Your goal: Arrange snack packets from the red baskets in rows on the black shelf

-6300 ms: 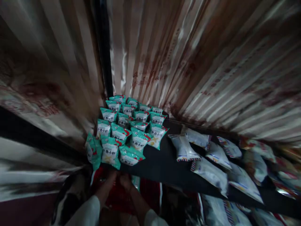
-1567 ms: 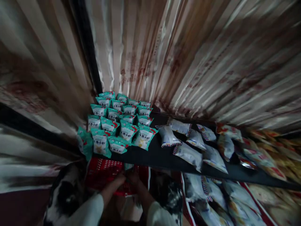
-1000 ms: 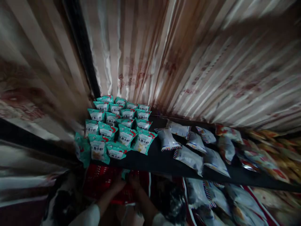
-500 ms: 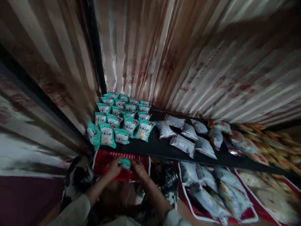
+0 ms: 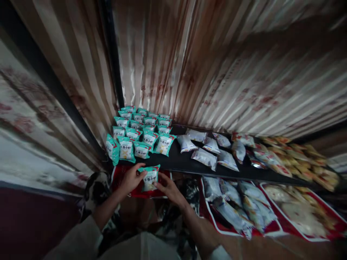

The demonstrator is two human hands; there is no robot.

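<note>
Between my two hands is a teal-and-white snack bag, held upright with its printed front towards me. My left hand grips its left edge, thumb on the front. At its right edge my right hand pinches the bag between thumb and fingers. Below and behind it lies a red plastic basket, partly hidden by my hands and the bag. Just beyond, several matching teal snack bags stand in rows at the left end of a black shelf.
White-and-blue bags and yellowish packets lie further right on the shelf. Below them stand a red basket of silvery bags and another of pale packets. Pleated curtains and a dark post enclose the shelf.
The teal bag has risen out of the red basket and turned upright, its front now showing. Both hands came up with it, and the view has shifted slightly.
</note>
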